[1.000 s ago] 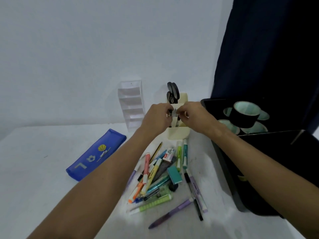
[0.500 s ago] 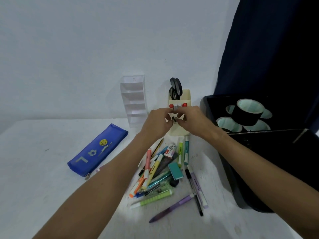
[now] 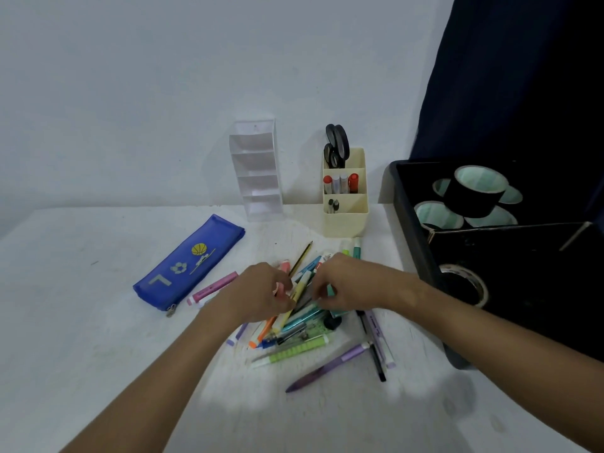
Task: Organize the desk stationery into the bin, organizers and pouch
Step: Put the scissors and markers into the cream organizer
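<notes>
A pile of pens and highlighters (image 3: 295, 335) lies in the middle of the white desk. My left hand (image 3: 261, 292) and my right hand (image 3: 354, 282) rest on its far side, fingers curled onto a yellow highlighter (image 3: 296, 294) and the pens around it; whether either grips one is unclear. Behind the pile stands a cream organizer (image 3: 346, 223) with black scissors (image 3: 336, 145), red-capped markers (image 3: 341, 183) and two dark pens in it. An empty clear organizer (image 3: 258, 178) stands to its left. A blue pouch (image 3: 189, 263) lies zipped at the left. A black bin (image 3: 405, 204) holds tape rolls (image 3: 474, 194).
A pink highlighter (image 3: 215, 286) lies apart, next to the pouch. A purple pen (image 3: 327, 367) and a green highlighter (image 3: 294, 349) lie at the pile's near side. A dark curtain (image 3: 523, 76) hangs behind the bin, and a white wall closes the back.
Both hands have come down from the cream organizer to the pile. Two dark pens now stand in the organizer's front compartment.
</notes>
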